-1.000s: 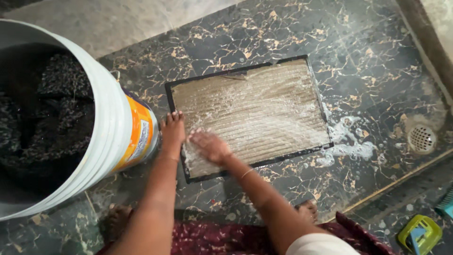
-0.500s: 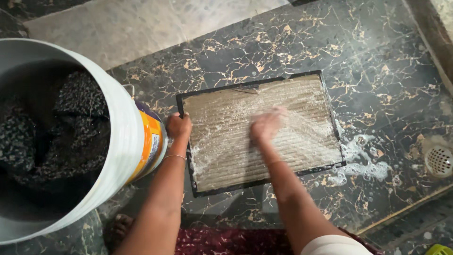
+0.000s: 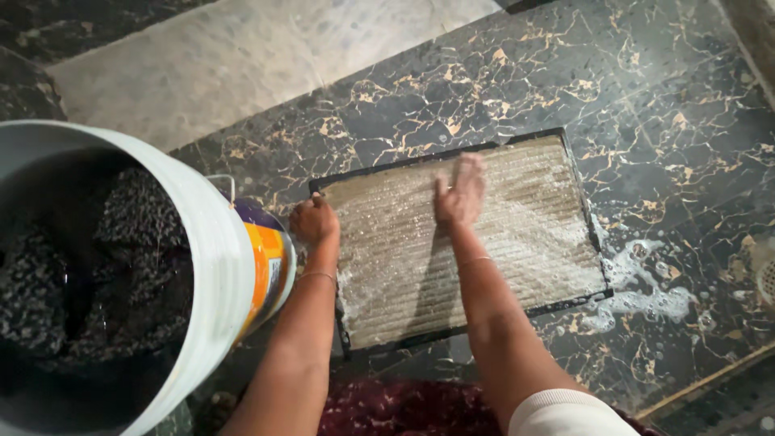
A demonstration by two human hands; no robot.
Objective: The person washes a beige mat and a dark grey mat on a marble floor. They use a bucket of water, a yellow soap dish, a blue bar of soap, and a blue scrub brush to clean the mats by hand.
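- The ribbed doormat (image 3: 517, 242), beige with a thin black border, lies flat on the dark marble floor (image 3: 646, 105) at the middle of the view, its long side running from about 9 o'clock to 3 o'clock with a slight tilt; its surface is wet and flecked with white suds.
- The right hand (image 3: 460, 194) lies on the upper middle of the mat, palm down, fingers stretched out flat and pointing toward 12 o'clock; it grips nothing; a thin bangle sits on the wrist; the forearm runs down toward 5 o'clock to a pale sleeve at the bottom edge.
- The left hand (image 3: 315, 220) is at the mat's 9 o'clock edge, near its upper left corner; the fingers are curled in, closed at the border; whether they pinch the border or only press on it I cannot tell; a thin bangle sits on this wrist too.
- A patch of soapy foam (image 3: 646, 295) spreads on the floor just off the mat's right end, at about 4 o'clock from the mat's middle.
- A large white bucket (image 3: 214, 266) with an orange label stands at 9 o'clock of the mat, just beside the left forearm; dark speckled cloth (image 3: 97, 266) fills its inside.
- A pale grey stone slab (image 3: 266, 56) lies beyond, at about 11 o'clock.
- Dark red patterned fabric (image 3: 404, 412) shows at 6 o'clock, between the two forearms.
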